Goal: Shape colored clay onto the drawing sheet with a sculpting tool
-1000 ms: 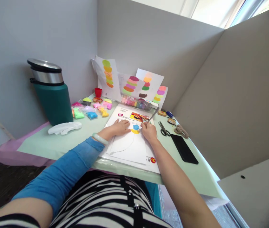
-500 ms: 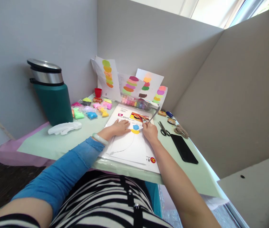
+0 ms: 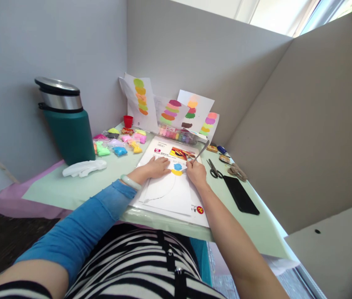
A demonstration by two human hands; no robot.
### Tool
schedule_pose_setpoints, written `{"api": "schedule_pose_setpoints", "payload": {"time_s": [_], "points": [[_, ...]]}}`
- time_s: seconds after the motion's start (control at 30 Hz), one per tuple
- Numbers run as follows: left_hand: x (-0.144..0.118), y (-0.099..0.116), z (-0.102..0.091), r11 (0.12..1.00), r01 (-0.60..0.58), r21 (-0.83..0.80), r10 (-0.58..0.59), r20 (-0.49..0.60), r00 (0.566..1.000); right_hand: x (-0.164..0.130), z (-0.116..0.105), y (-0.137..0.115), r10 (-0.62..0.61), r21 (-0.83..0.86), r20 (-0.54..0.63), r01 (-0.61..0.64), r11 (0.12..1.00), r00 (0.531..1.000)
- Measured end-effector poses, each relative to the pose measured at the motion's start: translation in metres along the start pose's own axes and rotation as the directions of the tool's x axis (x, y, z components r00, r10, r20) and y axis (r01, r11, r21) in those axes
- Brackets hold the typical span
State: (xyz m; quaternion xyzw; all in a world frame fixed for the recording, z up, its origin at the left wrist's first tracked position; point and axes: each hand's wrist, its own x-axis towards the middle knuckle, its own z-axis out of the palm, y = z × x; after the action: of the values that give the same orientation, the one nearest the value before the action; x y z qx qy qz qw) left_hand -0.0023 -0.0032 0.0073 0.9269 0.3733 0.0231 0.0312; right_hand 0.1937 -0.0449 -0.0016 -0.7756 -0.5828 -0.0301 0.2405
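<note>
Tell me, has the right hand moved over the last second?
Yes, slightly: the right hand with the metal tool edged to the right, away from the blue clay, toward the scissors.

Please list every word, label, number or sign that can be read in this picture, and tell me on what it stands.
None can be read.
Printed sheet under the hands: small lines of print and a red logo at its top, too small to read.
Round red and yellow mark at the sheet's near corner: blurred.
Box of coloured clay: label too small.

Left hand (image 3: 155, 167) flat, palm down, fingers spread; right hand (image 3: 196, 172) curled in a pen-style grip, both forearms extended forward.
</note>
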Motion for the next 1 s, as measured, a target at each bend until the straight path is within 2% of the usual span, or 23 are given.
{"api": "schedule_pose_setpoints", "payload": {"time_s": [0.33,0.57,1.0], "points": [[-0.0016,0.0013,-0.0023,1.0,0.001,0.001,-0.001,0.008,1.0,-0.0012,0.0002,-0.0013,-0.034,0.035,0.0,0.034,0.999,0.999],[-0.0003,-0.0001,-0.0005,1.0,-0.003,-0.002,0.003,0.0,1.0,-0.0007,-0.0002,-0.0006,0.0,0.003,-0.015,0.0,1.0,1.0],[-0.0018,0.0017,-0.0033,1.0,0.004,-0.008,-0.004,0.011,1.0,-0.0002,0.0008,-0.0004,-0.016,0.091,0.015,0.014,0.996,1.0]]}}
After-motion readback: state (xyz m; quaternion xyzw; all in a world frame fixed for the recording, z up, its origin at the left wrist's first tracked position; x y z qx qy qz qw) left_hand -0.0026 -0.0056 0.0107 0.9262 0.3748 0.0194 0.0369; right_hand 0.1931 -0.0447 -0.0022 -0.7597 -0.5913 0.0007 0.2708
